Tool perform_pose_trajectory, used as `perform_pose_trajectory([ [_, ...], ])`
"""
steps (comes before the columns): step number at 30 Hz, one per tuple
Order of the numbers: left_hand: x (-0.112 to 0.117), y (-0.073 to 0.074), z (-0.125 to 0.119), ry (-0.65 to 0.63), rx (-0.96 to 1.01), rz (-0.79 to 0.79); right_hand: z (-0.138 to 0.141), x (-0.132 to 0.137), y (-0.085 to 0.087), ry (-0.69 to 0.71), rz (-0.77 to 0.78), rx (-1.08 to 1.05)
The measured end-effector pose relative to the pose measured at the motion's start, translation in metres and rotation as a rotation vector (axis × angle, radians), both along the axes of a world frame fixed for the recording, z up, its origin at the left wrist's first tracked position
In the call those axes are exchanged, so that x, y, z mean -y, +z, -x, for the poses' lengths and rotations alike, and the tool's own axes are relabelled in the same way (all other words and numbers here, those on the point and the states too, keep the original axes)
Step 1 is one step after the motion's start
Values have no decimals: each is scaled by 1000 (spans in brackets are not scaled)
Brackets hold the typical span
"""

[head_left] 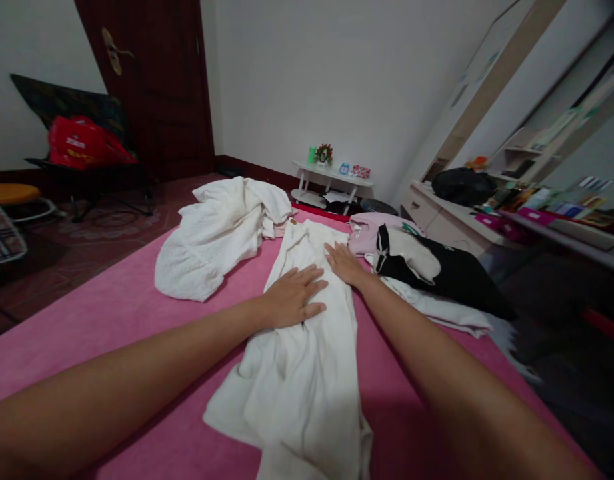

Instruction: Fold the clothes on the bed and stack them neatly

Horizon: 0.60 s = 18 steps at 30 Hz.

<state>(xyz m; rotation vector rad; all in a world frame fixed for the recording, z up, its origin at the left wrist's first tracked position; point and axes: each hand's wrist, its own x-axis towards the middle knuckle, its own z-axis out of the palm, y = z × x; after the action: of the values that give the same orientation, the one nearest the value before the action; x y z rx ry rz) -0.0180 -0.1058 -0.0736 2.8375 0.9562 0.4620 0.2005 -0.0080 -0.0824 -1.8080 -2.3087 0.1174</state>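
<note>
A pair of white trousers (311, 360) lies lengthwise on the pink bed cover (151, 353), with the waist end away from me and a small brown patch there. The fabric is creased, and its near end bunches toward me. My left hand (294, 298) rests flat on the trousers, fingers spread. Farther up, my right hand (344, 263) lies on their right edge with its fingers stretched out. Neither hand grips the cloth. To the left sits a crumpled white garment (221, 233). On the right are a folded pink shirt (387, 223) and a black garment (461, 270) with a white print.
Beyond the bed stands a low white table (331, 173) with a small plant and a green cup. A red bag (89, 143) rests on a folding chair at the left, near the dark door (157, 80). A cluttered dresser (431, 210) lines the right.
</note>
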Motion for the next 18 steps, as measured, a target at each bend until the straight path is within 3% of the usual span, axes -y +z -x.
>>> perform_pose_trajectory([
  [2, 1, -1, 0, -10, -13, 2, -2, 27, 3, 63, 35, 14],
  [5, 2, 0, 0, -13, -24, 1, -1, 82, 17, 184, 32, -159],
  [8, 4, 0, 1, -9, -18, -6, 12, 153, 48, 244, -120, -464],
  [10, 5, 1, 2, -9, -18, -2, 25, 200, 72, 402, -76, -539],
  [12, 5, 1, 3, -9, -24, 7, 38, 239, 88, 610, 111, -441],
  [13, 5, 1, 3, -11, -26, 10, 44, 254, 91, 649, 182, -332],
  [16, 6, 2, 3, -14, -19, 11, 58, 283, 83, 734, 249, 20],
  [18, 5, 2, 4, -14, -7, 15, 64, 291, 76, 798, 240, 94],
])
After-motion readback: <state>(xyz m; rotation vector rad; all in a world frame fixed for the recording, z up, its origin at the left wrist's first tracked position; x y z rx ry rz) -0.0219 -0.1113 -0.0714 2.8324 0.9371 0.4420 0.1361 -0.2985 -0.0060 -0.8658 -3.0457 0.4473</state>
